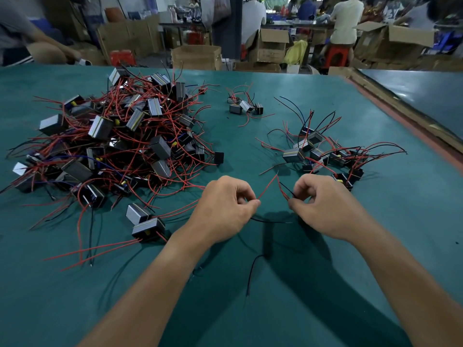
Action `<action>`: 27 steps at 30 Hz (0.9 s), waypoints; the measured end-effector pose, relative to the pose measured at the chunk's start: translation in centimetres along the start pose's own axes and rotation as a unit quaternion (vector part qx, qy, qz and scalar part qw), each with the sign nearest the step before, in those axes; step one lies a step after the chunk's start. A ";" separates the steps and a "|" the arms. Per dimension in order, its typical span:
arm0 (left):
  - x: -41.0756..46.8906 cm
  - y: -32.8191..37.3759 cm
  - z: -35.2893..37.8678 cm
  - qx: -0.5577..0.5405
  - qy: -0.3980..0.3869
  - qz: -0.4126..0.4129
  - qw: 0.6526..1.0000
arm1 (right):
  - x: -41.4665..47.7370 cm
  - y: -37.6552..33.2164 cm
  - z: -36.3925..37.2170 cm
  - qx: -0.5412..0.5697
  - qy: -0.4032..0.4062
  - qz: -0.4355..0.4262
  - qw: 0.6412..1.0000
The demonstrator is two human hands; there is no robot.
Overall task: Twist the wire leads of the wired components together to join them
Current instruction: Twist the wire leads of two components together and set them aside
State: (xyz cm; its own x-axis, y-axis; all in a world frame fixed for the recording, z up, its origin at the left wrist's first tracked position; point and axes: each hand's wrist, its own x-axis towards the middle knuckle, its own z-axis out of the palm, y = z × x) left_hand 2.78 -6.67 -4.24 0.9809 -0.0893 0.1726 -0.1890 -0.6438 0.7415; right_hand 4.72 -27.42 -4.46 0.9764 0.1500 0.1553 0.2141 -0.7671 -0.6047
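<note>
Boxes: I see open brown cardboard boxes [196, 55] on the floor beyond the far table edge; I cannot make out what they hold.
Left hand: my view shows the left hand [225, 209] with curled fingers, thumb and forefinger pinching a thin red insulated wire lead [266, 187].
Right hand: the right hand [323, 204] is curled too, pinching a second red wire lead [281, 189] and a fine black lead beside it.
Task leads: the two red leads rise from the hands and meet at their tips in an inverted V, above the table centre; I cannot tell whether they are twisted.
Black wire: a thin black wire [270, 221] runs low between the two hands.
Supply pile: a big tangled heap of grey block-shaped wired components [112, 136], red leads sprawling, lies at left.
Right cluster: a smaller bunch of the same blocks [325, 154] sits just beyond the right hand.
Far group: a few blocks [244, 106] lie apart, further back.
Surface: matte teal-green table mat [275, 309], smooth and flat.
Edges: a reddish strip [400, 121] borders the mat's right side, well apart from the hands.
Room: I see bare mat between the forearms, crossed only by one loose curved black wire [253, 269].
</note>
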 end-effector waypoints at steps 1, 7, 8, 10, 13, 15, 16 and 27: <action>0.0 0.0 0.0 -0.005 -0.002 0.000 1.000 | 0.0 0.0 0.0 0.004 0.002 0.000 1.000; 0.1 0.0 -0.1 -0.018 -0.003 -0.003 1.000 | 0.2 0.0 0.1 0.031 0.029 -0.009 0.999; 0.1 0.0 -0.1 -0.013 -0.001 0.001 1.000 | 0.2 0.0 0.1 0.035 0.026 -0.007 0.999; 0.1 0.0 0.0 0.009 0.011 0.010 1.000 | 0.2 0.0 0.0 0.031 0.008 -0.012 0.999; 0.0 0.1 0.0 0.020 0.016 0.026 0.999 | -0.2 -0.3 -0.2 0.006 -0.033 -0.032 0.999; -0.2 0.3 0.0 -0.005 -0.001 0.045 0.999 | -0.4 -0.6 -0.3 -0.020 -0.063 -0.039 0.997; -0.3 0.6 -0.1 -0.021 -0.013 0.056 0.998 | -0.5 -0.8 -0.3 -0.026 -0.072 -0.042 0.996; -1.1 1.2 -0.3 0.015 -0.112 0.133 0.985 | 0.1 -0.1 -0.2 -0.018 -0.026 -0.048 0.998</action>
State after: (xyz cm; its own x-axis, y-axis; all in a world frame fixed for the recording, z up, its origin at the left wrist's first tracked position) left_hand 1.48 -7.12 -3.34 0.8831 -0.4205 0.2079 -0.4419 -0.5970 0.6696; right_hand 4.77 -27.50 -4.21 0.9518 0.2553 0.1698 0.3064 -0.7689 -0.5611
